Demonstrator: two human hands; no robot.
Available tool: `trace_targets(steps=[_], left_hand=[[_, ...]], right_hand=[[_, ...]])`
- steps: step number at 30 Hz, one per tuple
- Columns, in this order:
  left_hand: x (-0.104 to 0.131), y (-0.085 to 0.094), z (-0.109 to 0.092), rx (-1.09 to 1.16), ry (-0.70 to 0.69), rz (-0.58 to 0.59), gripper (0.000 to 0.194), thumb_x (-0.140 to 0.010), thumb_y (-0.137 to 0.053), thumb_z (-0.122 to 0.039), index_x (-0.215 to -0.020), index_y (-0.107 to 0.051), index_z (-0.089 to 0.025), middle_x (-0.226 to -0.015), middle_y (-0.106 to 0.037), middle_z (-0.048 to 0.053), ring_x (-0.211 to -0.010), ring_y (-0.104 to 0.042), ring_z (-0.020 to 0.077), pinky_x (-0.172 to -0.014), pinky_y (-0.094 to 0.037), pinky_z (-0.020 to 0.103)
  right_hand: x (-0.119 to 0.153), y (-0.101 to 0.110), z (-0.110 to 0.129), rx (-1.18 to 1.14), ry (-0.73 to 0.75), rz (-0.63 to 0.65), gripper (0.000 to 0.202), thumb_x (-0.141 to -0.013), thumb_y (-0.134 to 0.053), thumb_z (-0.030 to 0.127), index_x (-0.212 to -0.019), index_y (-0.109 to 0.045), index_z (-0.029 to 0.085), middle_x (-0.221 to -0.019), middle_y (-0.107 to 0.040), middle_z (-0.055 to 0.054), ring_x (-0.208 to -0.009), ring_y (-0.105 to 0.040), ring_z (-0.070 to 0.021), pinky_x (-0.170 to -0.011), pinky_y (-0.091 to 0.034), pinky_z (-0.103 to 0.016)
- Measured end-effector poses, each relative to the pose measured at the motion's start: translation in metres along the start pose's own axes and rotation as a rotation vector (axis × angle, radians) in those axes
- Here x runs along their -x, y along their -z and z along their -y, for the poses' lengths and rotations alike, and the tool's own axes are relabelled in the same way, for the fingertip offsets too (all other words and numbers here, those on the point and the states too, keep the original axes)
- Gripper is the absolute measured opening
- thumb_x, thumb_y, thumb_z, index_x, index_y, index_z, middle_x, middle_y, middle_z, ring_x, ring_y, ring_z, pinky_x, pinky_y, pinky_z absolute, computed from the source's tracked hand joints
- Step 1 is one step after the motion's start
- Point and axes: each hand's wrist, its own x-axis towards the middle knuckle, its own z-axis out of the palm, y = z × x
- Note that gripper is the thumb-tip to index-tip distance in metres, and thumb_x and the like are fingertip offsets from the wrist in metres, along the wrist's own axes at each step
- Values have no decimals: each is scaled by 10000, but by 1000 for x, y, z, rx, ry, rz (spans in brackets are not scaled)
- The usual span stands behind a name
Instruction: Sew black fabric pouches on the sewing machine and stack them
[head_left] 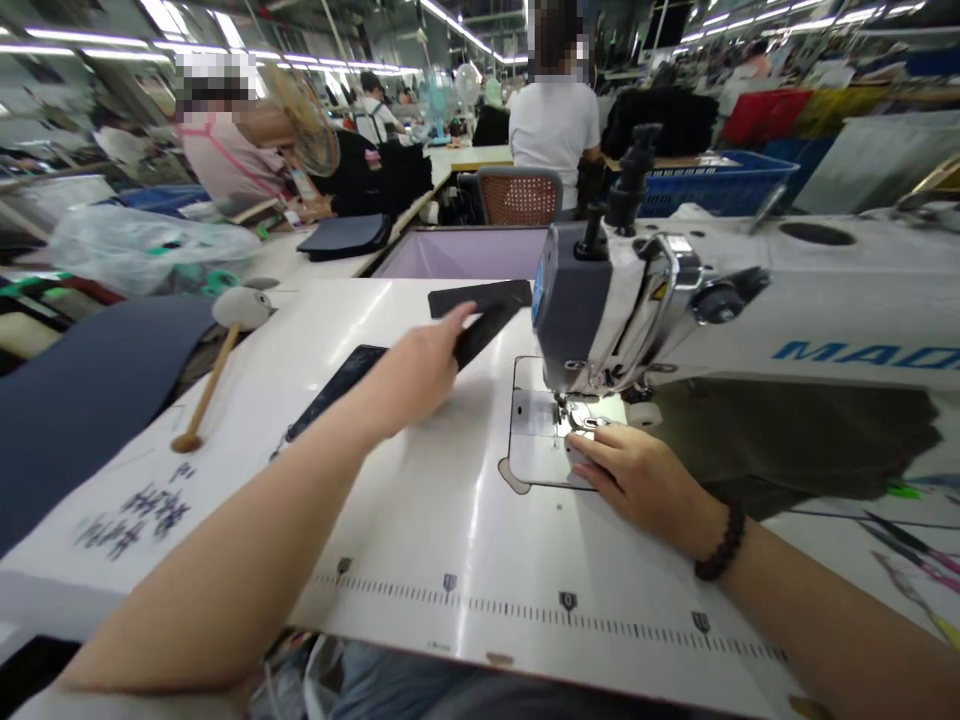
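Note:
My left hand (421, 372) is closed on a dark fabric strip (487, 328), held above the white table left of the sewing machine (574, 300). Another dark piece (465, 298) lies flat just behind it. My right hand (630, 475), with a dark beaded bracelet on the wrist, rests its fingertips on the metal needle plate (536, 450), close to the presser foot. Its fingers are stretched out, and no item shows in them. Under my left forearm lies a dark flat object (337, 388).
Dark olive fabric (795, 435) lies beneath the machine arm. Scissors (911, 548) sit at the right edge. On the left are a wooden stick with a pale round head (214, 385) and dark blue fabric (97, 400). People sit working beyond the table.

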Motion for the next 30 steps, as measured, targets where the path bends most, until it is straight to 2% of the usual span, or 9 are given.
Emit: trace_targets(steps=[3, 5, 6, 9, 11, 14, 16, 19, 30], left_hand=[[-2, 23, 4, 686, 108, -46, 641, -636, -444, -15, -1260, -396, -154, -897, -642, 45, -829, -611, 202, -750, -495, 348], [2, 16, 8, 951, 163, -10, 629, -636, -464, -42, -1256, -379, -101, -933, -629, 79, -848, -612, 205, -762, -493, 356], [6, 8, 11, 964, 212, 13, 619, -648, -470, -56, -1258, -369, -80, -976, -616, 107, -877, -606, 214, -777, -488, 369], [20, -21, 23, 551, 318, -39, 575, -704, -493, -97, -1264, -362, -88, -1160, -523, 165, -1037, -534, 256, -865, -438, 431], [31, -35, 24, 140, 178, -21, 479, -727, -497, -92, -1203, -450, -98, -1238, -464, 160, -1138, -451, 273, -946, -370, 449], [45, -47, 9, -193, -189, 203, 325, -794, -459, -103, -1106, -550, -121, -1222, -491, 121, -1103, -484, 244, -943, -396, 391], [49, -54, -7, -269, -388, 293, 267, -829, -455, -134, -1066, -579, -131, -1182, -521, 107, -1050, -521, 223, -904, -431, 347], [47, -65, -25, -309, -527, 332, 228, -839, -492, -195, -1030, -596, -126, -1104, -567, 100, -986, -550, 219, -850, -458, 326], [19, -81, -16, -216, -544, 306, 199, -856, -481, -235, -972, -608, -135, -1088, -578, 89, -993, -550, 204, -844, -456, 308]], right_hand=[[1, 0, 1, 9, -1, -12, 231, -849, -451, 248, -997, -597, 150, -764, -562, -60, -718, -499, -173, -665, -396, -293], [1, 0, 1, 8, 2, -22, 228, -845, -458, 247, -996, -599, 152, -761, -563, -59, -712, -500, -170, -658, -395, -289], [1, 1, 1, 6, 5, -28, 225, -843, -461, 245, -994, -600, 152, -758, -563, -57, -710, -501, -168, -656, -395, -285], [2, 1, 1, 2, 14, -43, 214, -841, -463, 234, -982, -605, 156, -766, -568, -55, -725, -507, -165, -665, -397, -278], [3, 2, 1, -3, 15, -45, 215, -845, -457, 231, -981, -606, 160, -773, -572, -55, -734, -511, -164, -673, -399, -277], [4, 2, 1, -15, 19, -47, 222, -850, -450, 232, -985, -608, 154, -776, -575, -59, -740, -514, -165, -680, -403, -281], [4, 1, 1, -24, 27, -45, 226, -851, -448, 227, -989, -608, 149, -775, -574, -60, -744, -514, -164, -681, -406, -279], [5, 1, 0, -34, 72, -36, 237, -855, -442, 229, -1006, -607, 150, -743, -562, -52, -715, -506, -159, -653, -402, -276], [1, -2, 2, 8, 159, -99, 229, -852, -441, 229, -948, -622, 125, -694, -555, -55, -656, -489, -163, -607, -399, -294]])
